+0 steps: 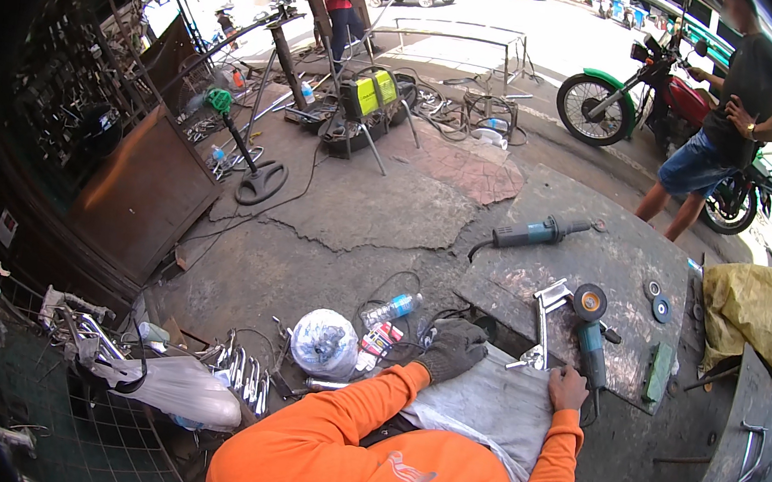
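Observation:
A grey cloth (481, 411) lies spread over my lap. At its far left corner is my left hand (454, 350) in a dark work glove, fingers curled on the cloth. My bare right hand (567, 389) is closed at the cloth's right edge. Just beyond the cloth, a shiny metal bracket-like part (542, 328) lies on the low work board (514, 275). To the right of that part rests an angle grinder (592, 343) with an orange-centred disc, close to my right hand. A long straight grinder (542, 232) lies farther off.
Loose discs (660, 308) and a green block (659, 371) lie at right. On the left are a plastic-wrapped bundle (326, 341), a bottle (392, 308) and several metal pieces (245, 377). A person (734, 108) stands by a motorcycle (641, 98); a yellow-green machine (369, 93) stands ahead.

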Action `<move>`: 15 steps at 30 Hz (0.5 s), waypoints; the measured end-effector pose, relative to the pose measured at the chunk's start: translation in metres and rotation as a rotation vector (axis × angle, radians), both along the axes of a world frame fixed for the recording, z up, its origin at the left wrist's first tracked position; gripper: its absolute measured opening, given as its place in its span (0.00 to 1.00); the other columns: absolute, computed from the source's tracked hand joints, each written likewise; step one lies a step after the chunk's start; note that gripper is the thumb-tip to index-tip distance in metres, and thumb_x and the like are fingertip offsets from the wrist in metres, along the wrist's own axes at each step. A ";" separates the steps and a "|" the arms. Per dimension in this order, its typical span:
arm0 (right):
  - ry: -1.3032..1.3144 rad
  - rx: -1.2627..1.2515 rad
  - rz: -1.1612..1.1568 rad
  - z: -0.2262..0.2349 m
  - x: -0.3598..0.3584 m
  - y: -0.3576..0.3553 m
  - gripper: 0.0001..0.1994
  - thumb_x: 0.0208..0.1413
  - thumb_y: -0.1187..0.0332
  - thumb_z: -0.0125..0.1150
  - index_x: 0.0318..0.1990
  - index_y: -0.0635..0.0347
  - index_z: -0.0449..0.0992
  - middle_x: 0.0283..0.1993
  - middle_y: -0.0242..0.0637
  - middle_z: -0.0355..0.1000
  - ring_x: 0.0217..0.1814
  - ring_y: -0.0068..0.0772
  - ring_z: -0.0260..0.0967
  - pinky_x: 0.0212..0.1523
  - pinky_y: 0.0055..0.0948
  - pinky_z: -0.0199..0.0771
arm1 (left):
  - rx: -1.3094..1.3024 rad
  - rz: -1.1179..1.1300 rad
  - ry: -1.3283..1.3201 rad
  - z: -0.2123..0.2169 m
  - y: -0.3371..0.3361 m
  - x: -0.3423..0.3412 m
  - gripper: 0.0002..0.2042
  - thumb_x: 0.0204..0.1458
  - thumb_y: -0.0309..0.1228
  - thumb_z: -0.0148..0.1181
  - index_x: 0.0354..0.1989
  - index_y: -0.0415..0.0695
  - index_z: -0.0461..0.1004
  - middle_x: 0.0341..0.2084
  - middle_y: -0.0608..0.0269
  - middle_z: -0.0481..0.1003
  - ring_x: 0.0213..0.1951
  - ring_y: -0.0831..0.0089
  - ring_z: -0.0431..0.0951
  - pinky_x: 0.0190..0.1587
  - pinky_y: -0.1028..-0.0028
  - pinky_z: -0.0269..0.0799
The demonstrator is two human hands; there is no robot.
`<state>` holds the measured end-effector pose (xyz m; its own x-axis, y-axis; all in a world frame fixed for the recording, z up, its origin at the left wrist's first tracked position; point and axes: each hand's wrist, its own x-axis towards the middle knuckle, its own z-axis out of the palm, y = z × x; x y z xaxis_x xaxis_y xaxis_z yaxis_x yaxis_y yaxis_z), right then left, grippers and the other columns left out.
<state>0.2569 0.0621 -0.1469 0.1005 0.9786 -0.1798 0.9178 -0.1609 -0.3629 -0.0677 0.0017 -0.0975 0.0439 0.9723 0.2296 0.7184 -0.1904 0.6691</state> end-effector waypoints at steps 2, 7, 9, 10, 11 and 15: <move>-0.002 -0.003 -0.001 -0.001 0.000 0.000 0.19 0.63 0.50 0.58 0.44 0.56 0.84 0.50 0.46 0.84 0.61 0.57 0.76 0.61 0.65 0.72 | -0.028 -0.025 0.025 0.002 0.000 -0.001 0.16 0.60 0.40 0.69 0.50 0.42 0.83 0.47 0.48 0.82 0.53 0.49 0.82 0.59 0.55 0.75; -0.011 -0.014 -0.007 -0.001 0.000 0.001 0.19 0.62 0.51 0.58 0.45 0.56 0.84 0.51 0.47 0.84 0.60 0.58 0.76 0.61 0.65 0.72 | -0.056 -0.038 0.024 0.005 0.000 -0.002 0.16 0.61 0.39 0.69 0.51 0.41 0.82 0.48 0.48 0.81 0.54 0.48 0.81 0.60 0.55 0.75; -0.003 0.001 -0.003 0.000 0.000 0.001 0.19 0.62 0.51 0.58 0.45 0.56 0.84 0.50 0.47 0.84 0.60 0.58 0.77 0.60 0.65 0.73 | -0.081 -0.031 0.012 0.005 -0.001 -0.001 0.16 0.61 0.39 0.69 0.52 0.41 0.82 0.49 0.48 0.81 0.55 0.49 0.81 0.61 0.56 0.75; -0.010 0.005 -0.005 0.000 0.000 0.000 0.19 0.62 0.51 0.58 0.45 0.56 0.85 0.50 0.47 0.84 0.60 0.58 0.77 0.60 0.65 0.73 | -0.076 -0.033 0.016 0.006 -0.001 -0.001 0.16 0.61 0.39 0.69 0.52 0.41 0.82 0.49 0.48 0.81 0.55 0.49 0.81 0.61 0.56 0.75; 0.000 0.015 -0.001 0.000 0.000 0.000 0.19 0.62 0.51 0.58 0.45 0.56 0.85 0.50 0.47 0.84 0.60 0.58 0.77 0.60 0.65 0.72 | -0.088 -0.034 0.020 0.006 0.000 -0.001 0.17 0.62 0.39 0.68 0.53 0.41 0.82 0.49 0.48 0.81 0.55 0.49 0.81 0.62 0.56 0.74; 0.001 0.019 -0.005 0.001 -0.002 -0.002 0.19 0.63 0.51 0.58 0.45 0.56 0.85 0.50 0.46 0.84 0.60 0.57 0.76 0.61 0.65 0.72 | 0.022 -0.021 0.013 0.005 0.001 0.001 0.16 0.58 0.42 0.68 0.47 0.43 0.85 0.45 0.49 0.84 0.52 0.48 0.82 0.58 0.53 0.74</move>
